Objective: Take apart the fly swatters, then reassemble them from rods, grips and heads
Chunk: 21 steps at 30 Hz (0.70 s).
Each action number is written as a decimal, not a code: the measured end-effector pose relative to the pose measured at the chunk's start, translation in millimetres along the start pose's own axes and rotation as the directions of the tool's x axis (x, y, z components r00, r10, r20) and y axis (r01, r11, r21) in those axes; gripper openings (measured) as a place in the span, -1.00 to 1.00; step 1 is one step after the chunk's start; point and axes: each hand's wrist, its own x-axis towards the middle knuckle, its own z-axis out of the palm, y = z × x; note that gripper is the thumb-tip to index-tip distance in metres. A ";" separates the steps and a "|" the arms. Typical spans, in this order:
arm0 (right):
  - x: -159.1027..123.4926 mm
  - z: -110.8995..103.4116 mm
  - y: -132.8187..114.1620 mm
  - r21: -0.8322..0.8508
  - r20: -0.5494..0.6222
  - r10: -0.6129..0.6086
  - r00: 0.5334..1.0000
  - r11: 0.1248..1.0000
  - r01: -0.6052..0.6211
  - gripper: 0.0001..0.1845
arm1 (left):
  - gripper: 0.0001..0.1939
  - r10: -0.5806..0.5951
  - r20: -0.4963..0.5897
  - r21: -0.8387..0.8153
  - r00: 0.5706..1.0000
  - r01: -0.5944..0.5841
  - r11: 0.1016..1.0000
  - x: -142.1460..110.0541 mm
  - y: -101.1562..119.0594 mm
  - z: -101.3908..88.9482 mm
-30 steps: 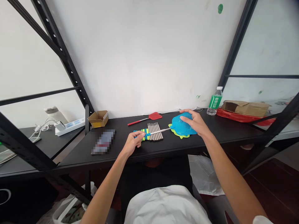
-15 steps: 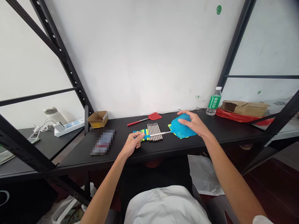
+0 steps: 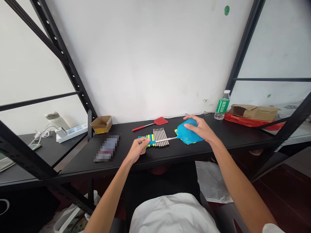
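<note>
A blue fly swatter [image 3: 188, 132] with a silver telescopic rod lies level between my hands. My left hand [image 3: 139, 147] is closed round its blue handle. Thumb and fingers of my right hand [image 3: 200, 128] grip the edge of its perforated head. Beneath that head, yellow-green swatter heads [image 3: 176, 132] peek out. Under the rod, a row of silver rods [image 3: 160, 133] lies side by side, and several blue and yellow-green handles [image 3: 148, 137] lie to their left, partly hidden by my left hand. Farther back rests a red fly swatter [image 3: 160, 121].
On the black table [image 3: 131, 161] stand an open cardboard box [image 3: 102, 124] and a blurred flat item [image 3: 107, 149] at left. A water bottle [image 3: 222, 105] and a cardboard piece on red plastic [image 3: 255, 113] are at right. Black shelf posts [image 3: 73, 74] flank the table.
Almost nothing differs. Both hands hold the blue fly swatter in nearly the same place, and the view has shifted very slightly.
</note>
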 end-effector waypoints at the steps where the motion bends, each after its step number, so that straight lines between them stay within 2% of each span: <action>1: 0.0 0.3 -0.2 -0.003 -0.002 0.001 1.000 1.000 -0.001 -0.61 | -0.56 -0.001 -0.001 0.000 1.000 0.001 1.000 0.1 -0.2 -0.1; 11: 0.4 0.9 0.1 0.027 -0.046 0.024 0.999 0.999 -0.022 -0.59 | -0.47 0.007 0.044 0.039 0.999 -0.008 0.999 -1.1 0.7 -0.2; 14: -0.4 0.7 -0.4 0.061 -0.060 0.053 0.997 0.997 -0.049 -0.59 | -0.51 -0.004 0.052 0.069 0.999 0.000 0.998 -1.3 0.5 -0.1; 21: -0.5 1.2 0.2 0.046 -0.082 0.036 0.996 0.998 -0.032 -0.60 | -0.52 0.000 0.055 0.091 0.998 -0.005 0.996 -2.2 1.9 0.6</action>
